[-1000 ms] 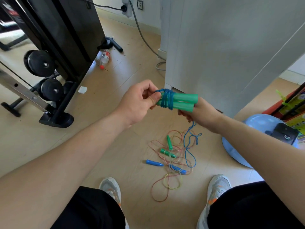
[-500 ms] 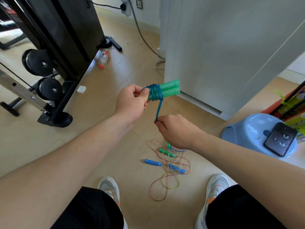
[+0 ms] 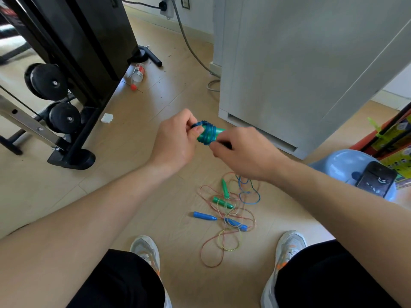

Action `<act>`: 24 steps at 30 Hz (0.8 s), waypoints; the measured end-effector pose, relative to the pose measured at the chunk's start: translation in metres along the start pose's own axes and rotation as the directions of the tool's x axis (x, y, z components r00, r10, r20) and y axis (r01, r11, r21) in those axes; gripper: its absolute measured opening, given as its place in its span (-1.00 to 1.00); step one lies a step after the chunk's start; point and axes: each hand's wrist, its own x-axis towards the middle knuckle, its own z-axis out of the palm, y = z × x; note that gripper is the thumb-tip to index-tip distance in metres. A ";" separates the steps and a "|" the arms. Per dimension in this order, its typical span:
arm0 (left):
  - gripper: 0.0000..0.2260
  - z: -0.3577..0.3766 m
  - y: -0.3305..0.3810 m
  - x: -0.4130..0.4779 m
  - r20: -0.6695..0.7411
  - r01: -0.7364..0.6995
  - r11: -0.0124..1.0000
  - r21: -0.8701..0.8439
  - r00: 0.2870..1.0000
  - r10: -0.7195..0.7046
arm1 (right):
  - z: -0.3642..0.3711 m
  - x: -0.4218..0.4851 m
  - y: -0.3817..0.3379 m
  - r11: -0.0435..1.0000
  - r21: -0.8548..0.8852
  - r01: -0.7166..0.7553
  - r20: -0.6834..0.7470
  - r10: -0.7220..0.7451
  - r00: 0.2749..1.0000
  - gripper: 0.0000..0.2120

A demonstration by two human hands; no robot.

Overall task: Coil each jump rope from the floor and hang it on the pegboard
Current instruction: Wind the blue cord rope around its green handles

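My left hand [image 3: 175,141] grips the ends of two green handles [image 3: 209,135] held side by side, with blue rope wound around them. My right hand [image 3: 242,152] sits over the handles' other end, fingers pinched on the blue rope. The rope's loose tail [image 3: 249,192] hangs down to the floor below my right hand. On the floor between my shoes lies a tangle of thin ropes [image 3: 224,223] with two small green handles [image 3: 222,202] and two blue handles [image 3: 203,216]. No pegboard is in view.
A black exercise machine [image 3: 66,81] with weight discs stands at the left. A grey cabinet [image 3: 300,70] rises ahead at the right. A light blue basin [image 3: 340,163] with a phone [image 3: 375,178] on it is at the right. A small bottle [image 3: 138,74] lies on the floor.
My right hand has risen from below the handles up to their right end, carrying the blue rope around them. The handles have dropped lower and tilted; more rope is wound on.
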 end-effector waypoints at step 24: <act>-0.82 -0.012 0.004 0.005 0.110 0.288 0.869 -0.403 0.957 -0.267 | 0.033 0.000 0.028 0.941 0.313 -0.130 0.219 0.062 0.974 -0.63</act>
